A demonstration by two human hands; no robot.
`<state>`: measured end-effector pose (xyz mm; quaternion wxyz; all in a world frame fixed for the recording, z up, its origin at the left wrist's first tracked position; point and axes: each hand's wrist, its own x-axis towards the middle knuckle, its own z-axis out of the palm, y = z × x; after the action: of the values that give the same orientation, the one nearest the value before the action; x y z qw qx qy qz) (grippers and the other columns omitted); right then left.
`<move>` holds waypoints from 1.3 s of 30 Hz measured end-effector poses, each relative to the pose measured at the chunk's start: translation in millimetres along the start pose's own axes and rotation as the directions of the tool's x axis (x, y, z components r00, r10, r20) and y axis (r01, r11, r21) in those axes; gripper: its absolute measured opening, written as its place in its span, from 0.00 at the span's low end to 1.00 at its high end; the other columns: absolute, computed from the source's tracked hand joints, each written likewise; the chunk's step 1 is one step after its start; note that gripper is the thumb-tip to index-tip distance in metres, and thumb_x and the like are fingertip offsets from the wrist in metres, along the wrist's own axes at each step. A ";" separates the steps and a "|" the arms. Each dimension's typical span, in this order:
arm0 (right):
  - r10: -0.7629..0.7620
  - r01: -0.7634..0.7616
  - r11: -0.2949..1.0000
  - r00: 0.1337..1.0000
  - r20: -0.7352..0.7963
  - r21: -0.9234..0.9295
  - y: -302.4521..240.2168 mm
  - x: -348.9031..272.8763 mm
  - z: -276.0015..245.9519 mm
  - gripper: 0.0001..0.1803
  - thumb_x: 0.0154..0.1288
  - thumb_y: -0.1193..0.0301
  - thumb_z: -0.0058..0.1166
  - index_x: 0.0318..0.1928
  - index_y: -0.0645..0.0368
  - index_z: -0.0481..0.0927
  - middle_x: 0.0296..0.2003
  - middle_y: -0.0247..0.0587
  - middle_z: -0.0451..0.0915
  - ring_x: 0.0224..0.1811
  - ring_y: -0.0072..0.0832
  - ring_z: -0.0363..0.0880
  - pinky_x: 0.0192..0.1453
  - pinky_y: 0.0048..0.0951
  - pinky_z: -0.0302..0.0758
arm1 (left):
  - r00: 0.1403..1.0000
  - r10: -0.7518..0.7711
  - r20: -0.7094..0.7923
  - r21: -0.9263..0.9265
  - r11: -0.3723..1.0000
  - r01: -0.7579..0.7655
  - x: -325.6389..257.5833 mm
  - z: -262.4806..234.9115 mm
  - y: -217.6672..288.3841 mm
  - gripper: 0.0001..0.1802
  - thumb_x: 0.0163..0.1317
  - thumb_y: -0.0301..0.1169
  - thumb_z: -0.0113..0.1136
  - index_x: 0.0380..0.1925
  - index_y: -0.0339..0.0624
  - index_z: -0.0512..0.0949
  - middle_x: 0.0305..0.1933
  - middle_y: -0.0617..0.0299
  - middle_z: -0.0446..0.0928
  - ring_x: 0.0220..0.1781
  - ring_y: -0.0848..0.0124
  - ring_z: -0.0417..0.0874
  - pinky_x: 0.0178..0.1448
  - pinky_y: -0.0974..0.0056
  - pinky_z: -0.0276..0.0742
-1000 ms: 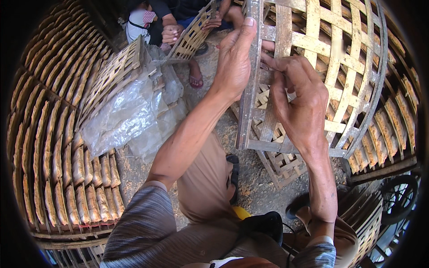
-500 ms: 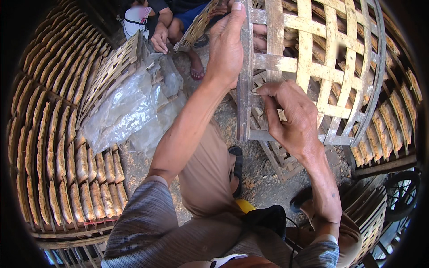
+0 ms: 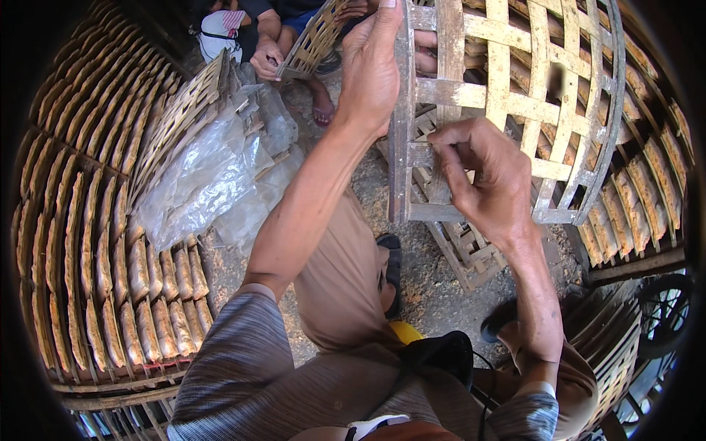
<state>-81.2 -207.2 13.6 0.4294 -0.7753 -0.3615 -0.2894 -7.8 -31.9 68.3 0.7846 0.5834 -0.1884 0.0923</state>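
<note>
A woven bamboo tray point(image 3: 507, 103) with a wooden frame is held up at the upper right. My left hand point(image 3: 373, 77) grips its left frame bar, thumb on the near side; some fingers show through the lattice behind. My right hand point(image 3: 489, 176) is at the tray's lower left, with thumb and forefinger pinched together against a slat near the frame. Whatever is between those fingertips is too small to make out. Below the tray, another slatted bamboo tray point(image 3: 471, 261) lies on the floor, partly hidden.
Racks of long, whitish-brown blocks point(image 3: 95, 279) fill the left; similar blocks point(image 3: 647, 191) stand at right. Clear plastic sheets point(image 3: 206, 176) lie beside a leaning woven tray point(image 3: 180, 106). Ahead, another person's hand point(image 3: 266, 57) touches a smaller woven tray point(image 3: 312, 40). A wheel point(image 3: 665, 316) is at lower right.
The tray in my left hand has shifted slightly up and left. My right hand's pinched fingers have moved slightly up along the slat. The other person's tray has swung left, toward their hand.
</note>
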 end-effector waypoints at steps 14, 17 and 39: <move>0.070 -0.086 0.992 0.986 0.154 0.097 -7.7 -3.2 -15.3 0.10 0.55 0.90 0.61 0.36 0.64 0.81 0.32 0.45 0.84 0.35 0.40 0.88 0.40 0.40 0.84 | 0.997 0.066 -0.029 -0.017 0.998 -0.067 2.0 -4.4 -6.4 0.30 0.88 0.47 0.39 0.57 0.29 0.80 0.41 0.53 0.87 0.33 0.73 0.88 0.36 0.70 0.89; 0.019 -0.021 0.998 0.999 0.046 0.058 -3.6 -13.3 -3.4 0.10 0.55 0.89 0.61 0.35 0.64 0.81 0.31 0.46 0.84 0.34 0.41 0.87 0.38 0.40 0.84 | 0.998 0.051 -0.046 -0.071 0.996 -0.054 1.5 -2.3 -5.8 0.29 0.88 0.48 0.39 0.58 0.31 0.80 0.40 0.54 0.87 0.32 0.73 0.87 0.35 0.70 0.89; 0.072 -0.074 0.997 0.996 -0.058 -0.017 -11.0 -4.8 12.5 0.10 0.69 0.86 0.62 0.48 0.66 0.87 0.41 0.43 0.87 0.32 0.25 0.85 0.31 0.27 0.78 | 0.994 0.104 -0.016 -0.001 0.995 -0.104 0.2 -0.8 -1.1 0.28 0.89 0.44 0.36 0.67 0.32 0.74 0.47 0.48 0.87 0.37 0.71 0.90 0.39 0.69 0.90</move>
<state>-91.1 -193.7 9.2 0.4423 -0.7836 -0.3177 -0.2991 -7.1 -31.5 67.3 0.7808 0.5713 -0.2122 0.1375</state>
